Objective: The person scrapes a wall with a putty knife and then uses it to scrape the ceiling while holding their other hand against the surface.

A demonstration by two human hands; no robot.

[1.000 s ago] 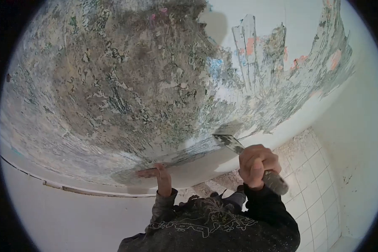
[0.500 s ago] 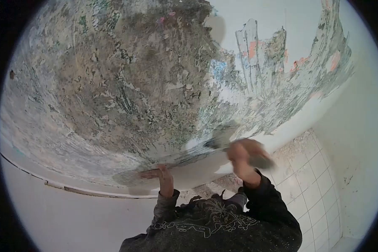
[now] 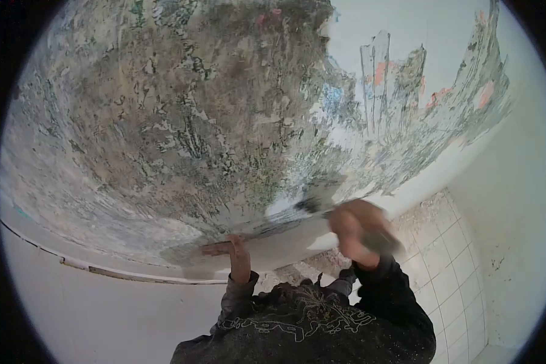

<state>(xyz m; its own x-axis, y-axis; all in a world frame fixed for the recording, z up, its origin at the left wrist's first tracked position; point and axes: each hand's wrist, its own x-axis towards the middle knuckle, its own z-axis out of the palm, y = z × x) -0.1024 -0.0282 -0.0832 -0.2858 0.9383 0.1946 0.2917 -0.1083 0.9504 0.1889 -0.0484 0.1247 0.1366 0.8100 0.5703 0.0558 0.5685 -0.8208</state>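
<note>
1. Scraping old paint is the step in hand: the right hand [image 3: 355,233], blurred, grips a scraper [image 3: 330,212] with its blade on the peeling wall [image 3: 194,121].
2. The left hand [image 3: 233,255] lies open, flat against the wall.
3. The next stroke likely calls for firm pressure at a shallow blade angle.

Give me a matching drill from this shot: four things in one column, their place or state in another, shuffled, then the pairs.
Things:
1. left hand
2. right hand
3. scraper
4. floor tiles

Places or states:
A. littered with flakes, lower right
B. blade against the peeling wall
C. flat on the wall, holding nothing
D. blurred, gripping a handle

Pairs: 1-C, 2-D, 3-B, 4-A
</note>
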